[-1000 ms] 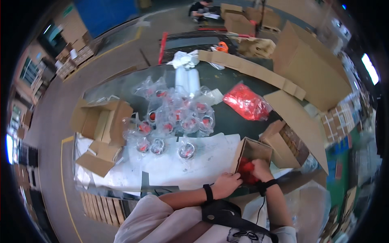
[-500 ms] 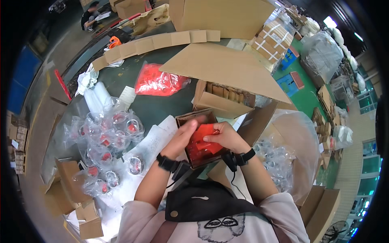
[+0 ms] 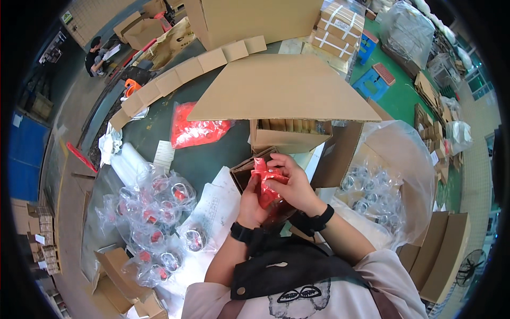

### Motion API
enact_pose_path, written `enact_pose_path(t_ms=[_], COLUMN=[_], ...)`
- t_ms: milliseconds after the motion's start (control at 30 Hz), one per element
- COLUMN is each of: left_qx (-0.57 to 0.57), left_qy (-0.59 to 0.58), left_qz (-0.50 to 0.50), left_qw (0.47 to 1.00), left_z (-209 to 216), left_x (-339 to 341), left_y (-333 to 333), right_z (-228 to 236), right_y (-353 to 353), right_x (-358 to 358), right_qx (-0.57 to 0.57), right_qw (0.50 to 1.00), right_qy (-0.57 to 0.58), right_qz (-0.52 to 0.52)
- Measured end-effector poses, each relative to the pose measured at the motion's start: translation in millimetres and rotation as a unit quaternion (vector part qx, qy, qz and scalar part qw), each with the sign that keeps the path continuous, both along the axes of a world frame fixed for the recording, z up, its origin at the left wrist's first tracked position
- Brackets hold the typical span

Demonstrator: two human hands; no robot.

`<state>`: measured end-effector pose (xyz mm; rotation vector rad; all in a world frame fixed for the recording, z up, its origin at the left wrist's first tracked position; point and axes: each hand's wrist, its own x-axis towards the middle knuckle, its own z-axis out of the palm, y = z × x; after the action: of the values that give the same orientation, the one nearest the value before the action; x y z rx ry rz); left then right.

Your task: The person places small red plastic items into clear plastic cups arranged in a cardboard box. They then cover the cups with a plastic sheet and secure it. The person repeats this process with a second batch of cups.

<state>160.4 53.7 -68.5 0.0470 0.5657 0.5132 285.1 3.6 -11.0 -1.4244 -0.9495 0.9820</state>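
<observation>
Red pieces in a shiny plastic bag [image 3: 271, 196] are between my two hands, above a small open brown cardboard box [image 3: 241, 178]. My left hand [image 3: 252, 206] grips the bag from its left side, fingers partly hidden behind it. Thumb and fingers of my right hand [image 3: 296, 186] close on its right side. Most of the box's inside is covered by my hands and the bag. Just beyond stands a larger open carton [image 3: 289, 141] with a row of brown cardboard pieces in it, its wide flap [image 3: 287, 87] folded out over it.
A bigger clear bag of red pieces [image 3: 196, 127] lies on the dark green table. To the left are several clear-bagged ring-shaped items [image 3: 154, 212] with red parts. A large clear bag [image 3: 380, 196] of metallic items sits at the right. Far left, a person [image 3: 95, 57] crouches.
My hands have lifted and bunched the red bag, which lay flatter over the small box before. My left hand has moved from the box's edge onto it. The view has shifted.
</observation>
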Motion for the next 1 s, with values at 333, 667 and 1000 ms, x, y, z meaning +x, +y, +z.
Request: enact_pose_path(t_ms=[333, 667, 1000], left_qx=[-0.008, 0.052, 0.171], left_qy=[-0.098, 0.047, 0.11], left_qz=[0.013, -0.017, -0.034], left_qw=[0.995, 0.997, 0.978], left_z=[21, 29, 70], left_x=[-4, 30, 96], left_y=[-6, -36, -74], right_z=[-9, -25, 25], right_y=[-9, -24, -134], right_x=[-12, -1, 46], right_qx=[0.086, 0.019, -0.035], right_qw=[0.966, 0.974, 0.979], right_qy=[-0.228, -0.138, -0.069], right_qz=[-0.085, -0.178, -0.187])
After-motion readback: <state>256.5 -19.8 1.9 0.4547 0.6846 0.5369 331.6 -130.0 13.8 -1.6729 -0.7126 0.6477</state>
